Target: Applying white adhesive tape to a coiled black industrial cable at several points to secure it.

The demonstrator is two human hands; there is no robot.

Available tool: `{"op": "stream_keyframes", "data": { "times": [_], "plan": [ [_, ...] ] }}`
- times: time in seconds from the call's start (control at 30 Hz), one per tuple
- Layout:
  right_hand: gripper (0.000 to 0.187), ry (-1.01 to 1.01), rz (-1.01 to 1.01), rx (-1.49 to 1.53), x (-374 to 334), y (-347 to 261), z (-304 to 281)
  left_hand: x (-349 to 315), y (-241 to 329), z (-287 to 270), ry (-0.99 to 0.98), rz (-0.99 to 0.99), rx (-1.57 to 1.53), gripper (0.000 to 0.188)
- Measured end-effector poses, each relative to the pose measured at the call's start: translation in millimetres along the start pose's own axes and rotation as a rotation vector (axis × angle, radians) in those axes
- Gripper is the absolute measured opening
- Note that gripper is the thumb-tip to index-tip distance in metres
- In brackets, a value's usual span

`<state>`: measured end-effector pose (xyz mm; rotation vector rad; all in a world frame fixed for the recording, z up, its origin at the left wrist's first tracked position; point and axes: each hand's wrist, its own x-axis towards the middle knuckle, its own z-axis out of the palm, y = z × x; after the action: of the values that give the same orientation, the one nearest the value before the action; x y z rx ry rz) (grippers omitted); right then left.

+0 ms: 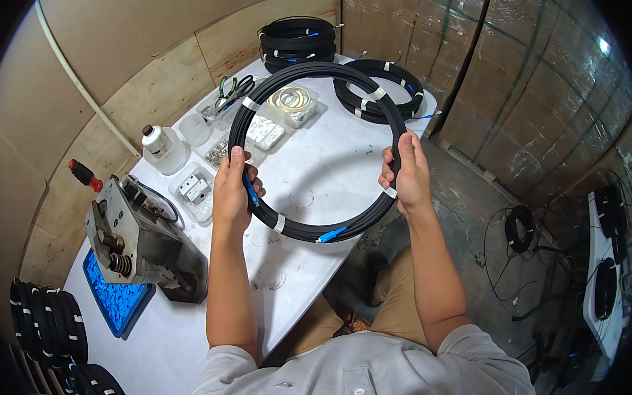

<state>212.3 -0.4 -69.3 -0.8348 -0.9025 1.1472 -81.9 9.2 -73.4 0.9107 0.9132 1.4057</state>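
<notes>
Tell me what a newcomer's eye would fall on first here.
First comes the large round coil of black cable with white bands, mid-view, gripped at its left side by the bare left hand and at its right by the bare right hand. Next, a bright blue slim connector stands out on the coil's lower edge. At left, small blue pieces lie in a tray beside a grey metal machine.

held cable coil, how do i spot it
At the white table, find the left hand and right hand. Between them is the cable coil, black with white bands, a blue connector at its near edge. Unlike the coils behind it, this one is hand-held.
</notes>
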Motion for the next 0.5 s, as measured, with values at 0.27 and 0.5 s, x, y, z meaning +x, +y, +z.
{"op": "stream_keyframes", "data": {
  "times": [0.27,0.5],
  "plan": [
    [0.037,0.034,0.058,0.010,3.4,-3.4,-7.7,-3.2,2.5,6.3,-0.048,0.023,0.017,0.026],
    [0.048,-0.037,0.084,-0.033,2.3,-14.6,-18.4,-12.5,15.1,15.3,-0.093,0.126,0.032,0.057]
  ]
}}
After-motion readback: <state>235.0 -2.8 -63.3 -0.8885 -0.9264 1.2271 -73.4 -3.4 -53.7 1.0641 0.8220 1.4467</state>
